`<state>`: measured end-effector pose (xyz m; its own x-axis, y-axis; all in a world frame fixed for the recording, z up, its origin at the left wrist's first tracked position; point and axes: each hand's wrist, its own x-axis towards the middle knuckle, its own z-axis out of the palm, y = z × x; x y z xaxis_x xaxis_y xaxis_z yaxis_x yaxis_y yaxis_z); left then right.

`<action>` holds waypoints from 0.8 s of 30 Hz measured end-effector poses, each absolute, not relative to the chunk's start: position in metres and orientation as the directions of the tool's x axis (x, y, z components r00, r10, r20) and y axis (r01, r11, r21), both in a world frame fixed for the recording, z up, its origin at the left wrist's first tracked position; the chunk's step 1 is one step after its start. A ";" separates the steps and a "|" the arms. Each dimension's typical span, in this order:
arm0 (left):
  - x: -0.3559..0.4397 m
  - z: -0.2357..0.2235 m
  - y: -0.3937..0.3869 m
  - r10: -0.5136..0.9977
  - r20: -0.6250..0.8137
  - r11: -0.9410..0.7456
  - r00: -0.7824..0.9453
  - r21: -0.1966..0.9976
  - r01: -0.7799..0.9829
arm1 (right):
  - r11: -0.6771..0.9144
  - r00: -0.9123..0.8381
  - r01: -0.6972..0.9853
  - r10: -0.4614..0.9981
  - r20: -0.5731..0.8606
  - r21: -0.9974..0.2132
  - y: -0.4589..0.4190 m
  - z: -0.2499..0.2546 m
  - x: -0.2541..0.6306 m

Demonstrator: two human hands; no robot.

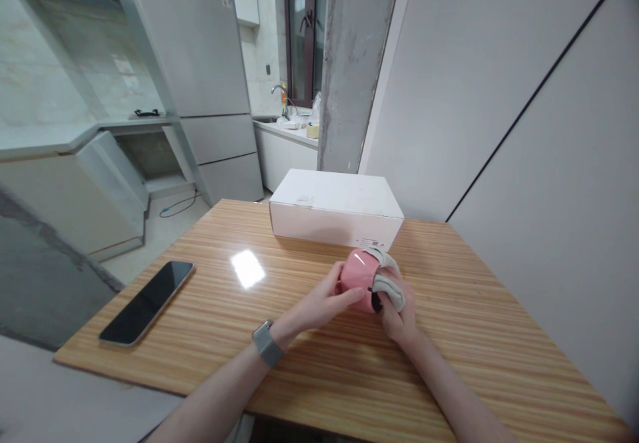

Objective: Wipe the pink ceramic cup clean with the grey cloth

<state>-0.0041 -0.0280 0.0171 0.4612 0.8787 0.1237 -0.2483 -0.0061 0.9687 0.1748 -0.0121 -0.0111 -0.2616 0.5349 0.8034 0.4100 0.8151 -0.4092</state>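
A glossy pink cup [358, 271] is tilted on its side above the table, its dark inside showing a little at the right. My left hand [324, 302] wraps its fingers and thumb round the cup from the left. In my right hand [402, 316] is a folded light grey cloth [389, 291], pressed against the cup's right side and rim. Part of the cloth lies over the top of the cup. The right fingers are mostly hidden behind the cloth, and how far it reaches into the cup cannot be seen.
Just beyond my hands a white box [334, 207] lies on the wooden table [444, 363]. A black smartphone [147, 304] rests near the table's left edge. A white wall [499, 84] borders the right side; a fridge [194, 50] stands behind at the left.
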 end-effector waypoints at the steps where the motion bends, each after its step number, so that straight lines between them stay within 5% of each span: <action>1: -0.004 0.015 -0.027 0.876 0.102 0.029 0.472 0.965 -0.262 | 0.825 -0.291 0.412 0.522 0.801 -0.388 -0.013 -0.011 0.175; 7: -0.006 0.002 -0.011 0.954 0.003 0.092 0.301 0.949 -0.301 | 0.905 -0.552 0.388 0.379 0.743 -0.173 -0.020 -0.008 0.168; 11: -0.011 0.010 -0.011 0.928 0.114 -0.093 0.355 0.993 -0.075 | 0.926 -0.593 0.363 0.316 0.741 -0.104 -0.023 -0.009 0.164; 16: -0.013 0.015 -0.019 0.906 0.179 -0.197 0.383 0.980 0.007 | 0.901 -0.529 0.385 0.391 0.753 -0.198 -0.022 -0.006 0.170; 24: -0.004 0.014 -0.029 0.808 0.206 -0.075 0.552 0.965 -0.250 | 0.785 -0.105 0.418 0.541 0.834 -0.457 -0.012 -0.011 0.177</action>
<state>-0.0043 -0.0287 0.0145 0.5518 0.8082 0.2058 -0.2503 -0.0749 0.9653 0.1772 -0.0122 -0.0109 -0.1050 0.5413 0.8343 0.4176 0.7854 -0.4570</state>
